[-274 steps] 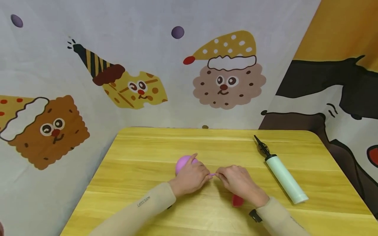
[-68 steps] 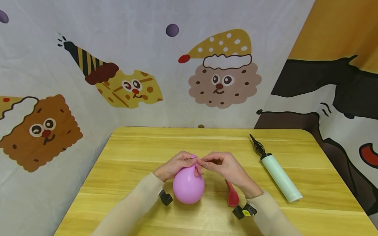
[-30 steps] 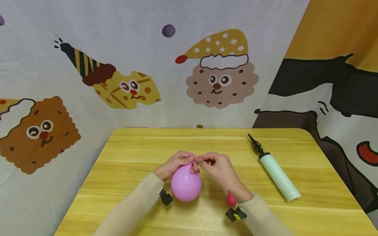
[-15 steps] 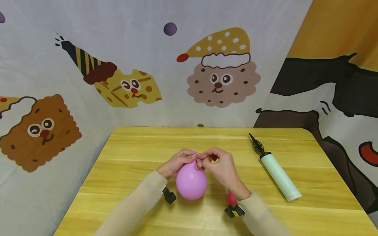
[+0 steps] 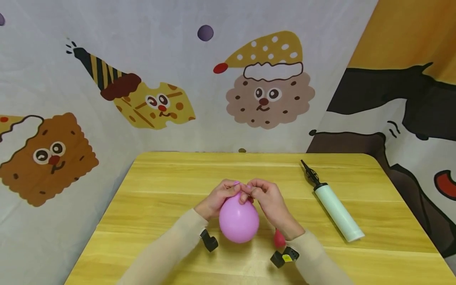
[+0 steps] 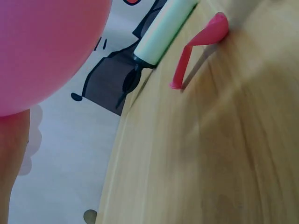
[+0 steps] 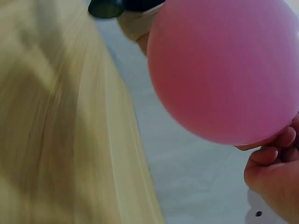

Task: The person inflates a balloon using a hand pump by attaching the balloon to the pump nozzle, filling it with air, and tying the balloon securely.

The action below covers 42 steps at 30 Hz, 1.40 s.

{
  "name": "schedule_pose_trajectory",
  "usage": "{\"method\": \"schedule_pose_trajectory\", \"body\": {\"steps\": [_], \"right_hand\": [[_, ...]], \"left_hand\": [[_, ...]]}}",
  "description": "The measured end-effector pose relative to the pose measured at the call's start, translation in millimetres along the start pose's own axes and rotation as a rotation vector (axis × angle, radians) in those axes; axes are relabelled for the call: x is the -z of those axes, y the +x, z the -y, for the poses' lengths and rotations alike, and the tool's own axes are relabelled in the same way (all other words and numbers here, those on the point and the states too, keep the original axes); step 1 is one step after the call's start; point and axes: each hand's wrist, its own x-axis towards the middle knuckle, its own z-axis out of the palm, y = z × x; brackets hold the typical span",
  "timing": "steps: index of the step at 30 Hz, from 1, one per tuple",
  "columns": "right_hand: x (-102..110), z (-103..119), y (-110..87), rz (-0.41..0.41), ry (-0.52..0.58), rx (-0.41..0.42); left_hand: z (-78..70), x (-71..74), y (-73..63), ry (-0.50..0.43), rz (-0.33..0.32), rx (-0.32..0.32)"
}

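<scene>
A small inflated pink balloon point(image 5: 239, 221) hangs with its neck upward above the table. My left hand point(image 5: 217, 199) pinches its neck between thumb and fingers, and a bit of pink shows above the thumb. My right hand point(image 5: 270, 198) meets the left fingertips at the neck, its thumb and forefinger pinching there; the fingers hide most of the neck. Up close in the right wrist view, the balloon point(image 7: 224, 70) covers much of the picture, with curled fingers point(image 7: 275, 177) under it. In the left wrist view, the balloon point(image 6: 42, 46) fills the upper left corner.
A limp red balloon point(image 6: 210, 33) lies on the wooden table point(image 5: 171, 174), partly behind the right wrist in the head view. A pale green hand pump point(image 5: 338, 213) with a black nozzle lies at the right. Behind the table hangs a cartoon-printed cloth point(image 5: 171, 31).
Earlier the balloon lay under the left hand with its neck stretched sideways; now it hangs below both hands. Over the last second, hands and balloon have shifted slightly right, the fingers still working at the neck.
</scene>
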Motion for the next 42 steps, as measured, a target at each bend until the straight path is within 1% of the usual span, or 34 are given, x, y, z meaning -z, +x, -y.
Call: {"method": "schedule_pose_trajectory", "body": {"steps": [4, 7, 10, 13, 17, 19, 22, 25, 27, 29, 33, 36, 38, 42], "right_hand": [[2, -1, 1.2, 0.139, 0.191, -0.002], [6, -3, 1.9, 0.199, 0.292, -0.012], [12, -5, 2.9, 0.22, 0.326, 0.003], [17, -8, 3.7, 0.226, 0.332, 0.01], [20, -12, 3.7, 0.221, 0.341, -0.029], [21, -14, 3.6, 0.209, 0.348, -0.047], [22, -18, 4.0, 0.203, 0.34, -0.035], [23, -20, 5.5, 0.209, 0.312, 0.016], [24, -21, 6.7, 0.218, 0.281, 0.045], [25, -22, 7.7, 0.217, 0.242, 0.058], [26, -21, 8.3, 0.207, 0.152, 0.031], [26, -19, 8.5, 0.194, 0.105, 0.002], [26, -17, 8.6, 0.19, 0.091, -0.009], [25, -16, 8.9, 0.181, 0.078, -0.018]], "left_hand": [[-3.1, -1.2, -0.6, 0.053, -0.017, 0.006], [-5.1, -3.5, -0.4, 0.117, -0.032, -0.003], [-6.5, -8.5, 1.1, 0.195, -0.071, -0.022], [-6.2, -13.8, 2.4, 0.267, -0.133, -0.029], [-3.2, -18.6, 3.8, 0.336, -0.212, -0.023], [-1.3, -19.2, 4.1, 0.349, -0.245, -0.02], [-0.2, -19.1, 3.5, 0.347, -0.287, -0.013], [-0.2, -17.8, 2.6, 0.339, -0.323, -0.005], [-0.8, -17.0, 2.7, 0.346, -0.333, 0.001], [-1.4, -16.1, 2.3, 0.349, -0.343, 0.008], [-2.1, -14.0, 1.8, 0.345, -0.355, 0.005], [-1.6, -12.4, 1.8, 0.33, -0.354, -0.019], [-0.7, -11.4, 1.3, 0.324, -0.352, -0.035], [0.7, -10.3, 0.2, 0.312, -0.343, -0.049]]}}
